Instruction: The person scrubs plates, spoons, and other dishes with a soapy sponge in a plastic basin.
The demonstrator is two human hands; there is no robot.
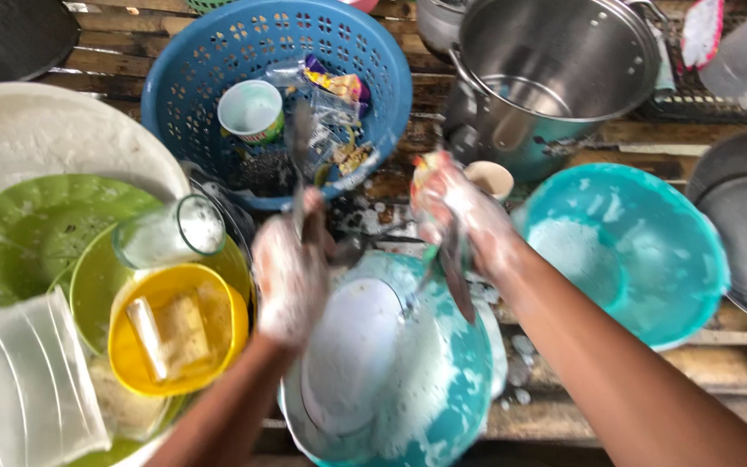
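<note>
Soap foam coats the left hand (290, 268), whose fingers are clamped round a blurred knife (298, 160) that sticks up from the fist. Right hand (460, 216), fingers closed on a sponge (430, 173), hovers over the soapy teal basin (443, 389).

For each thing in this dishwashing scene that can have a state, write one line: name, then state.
left hand: soapy, gripping a blurred utensil
right hand: soapy, holding a sponge
teal basin: full of suds, white plate in it
teal bowl: upright, foamy inside
steel pot: tilted, open
blue basket: holds a cup and wrappers
glass: lying on its side
yellow bowl: upright, holds soap
</note>
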